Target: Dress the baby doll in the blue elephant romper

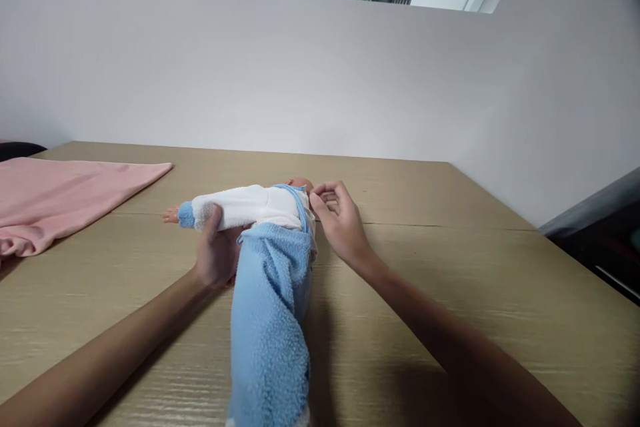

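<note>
A baby doll (277, 203) lies turned on its side, dressed in a fleecy white top with blue trim and cuff. Light blue fleece trousers (270, 320) cover its legs, which point toward me. My left hand (217, 250) grips the doll from the left, thumb over the white sleeve and the other fingers hidden beneath. The doll's small hand (171, 215) sticks out of the blue cuff. My right hand (340, 220) is at the doll's neck and back opening, thumb and fingers curled together; whatever they pinch is too small to make out. Most of the doll's head is hidden.
A pink cloth (70, 193) lies spread at the left side of the wooden table (450, 280). Behind the table rises a white partition (250, 73). A dark object (595, 247) stands past the table's right edge.
</note>
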### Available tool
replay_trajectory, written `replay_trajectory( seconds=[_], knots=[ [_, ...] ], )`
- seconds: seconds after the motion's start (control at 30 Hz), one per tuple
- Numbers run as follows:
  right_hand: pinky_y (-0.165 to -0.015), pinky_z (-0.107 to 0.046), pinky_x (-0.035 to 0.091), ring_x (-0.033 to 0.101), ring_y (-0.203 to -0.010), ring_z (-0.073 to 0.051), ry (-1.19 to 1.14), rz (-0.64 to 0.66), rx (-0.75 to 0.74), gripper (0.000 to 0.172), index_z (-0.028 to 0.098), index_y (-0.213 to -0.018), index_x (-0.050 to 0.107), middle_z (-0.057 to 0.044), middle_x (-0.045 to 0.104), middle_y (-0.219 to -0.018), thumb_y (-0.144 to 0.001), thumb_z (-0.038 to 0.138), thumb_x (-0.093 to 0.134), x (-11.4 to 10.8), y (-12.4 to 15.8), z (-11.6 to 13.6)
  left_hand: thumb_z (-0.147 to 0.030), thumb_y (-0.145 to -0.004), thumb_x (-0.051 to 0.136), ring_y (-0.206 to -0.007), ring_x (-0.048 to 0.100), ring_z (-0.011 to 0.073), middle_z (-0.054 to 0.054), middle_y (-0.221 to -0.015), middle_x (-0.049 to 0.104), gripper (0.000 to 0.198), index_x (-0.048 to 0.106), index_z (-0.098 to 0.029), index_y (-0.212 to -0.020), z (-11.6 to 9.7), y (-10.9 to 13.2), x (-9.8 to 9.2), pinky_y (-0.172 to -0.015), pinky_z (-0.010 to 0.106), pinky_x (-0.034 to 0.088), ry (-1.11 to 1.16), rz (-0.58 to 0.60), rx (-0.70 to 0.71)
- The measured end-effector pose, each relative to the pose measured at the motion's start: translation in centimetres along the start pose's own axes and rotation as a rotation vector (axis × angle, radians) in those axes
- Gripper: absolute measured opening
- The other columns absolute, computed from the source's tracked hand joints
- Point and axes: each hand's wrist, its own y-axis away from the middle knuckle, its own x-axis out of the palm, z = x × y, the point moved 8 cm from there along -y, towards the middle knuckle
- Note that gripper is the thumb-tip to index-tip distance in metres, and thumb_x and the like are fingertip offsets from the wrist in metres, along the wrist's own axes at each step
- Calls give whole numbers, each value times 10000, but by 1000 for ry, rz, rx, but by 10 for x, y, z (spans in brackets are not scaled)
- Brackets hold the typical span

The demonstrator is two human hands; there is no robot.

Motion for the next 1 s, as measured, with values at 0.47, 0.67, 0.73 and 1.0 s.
replay_trajectory(
  seconds=[0.47,0.67,0.73,1.0],
  knots=[
    [-972,-373,503,599,-1004,-200,-45,269,65,296,261,-1194,708,-29,618,-1097,-929,360,796,23,63,-1,-557,-984,704,-1518,551,331,-32,-1367,791,574,600,-360,-1513,-12,5,-11,-1278,516,495,-58,-277,211],
    [-938,-347,475,552,-956,-191,-163,351,131,197,262,-957,667,0,575,-1015,-925,401,803,30,57,0,-514,-996,707,-1455,618,342,25,-1369,796,530,640,-261,-1457,-12,6,-1,-1273,445,490,-43,-300,235],
    [-930,-335,480,566,-953,-187,-233,387,150,183,273,-1009,647,8,594,-995,-970,413,758,33,57,-1,-521,-978,730,-1451,620,352,30,-1360,800,541,650,-262,-1447,-11,7,-3,-1269,447,491,-36,-343,216],
    [-945,-309,516,661,-990,-175,-514,369,301,287,296,-1156,585,14,711,-1043,-988,472,739,40,61,-6,-521,-1077,554,-1370,684,339,104,-1320,810,539,589,-171,-1486,-11,5,2,-1254,472,495,32,-305,159]
  ],
)
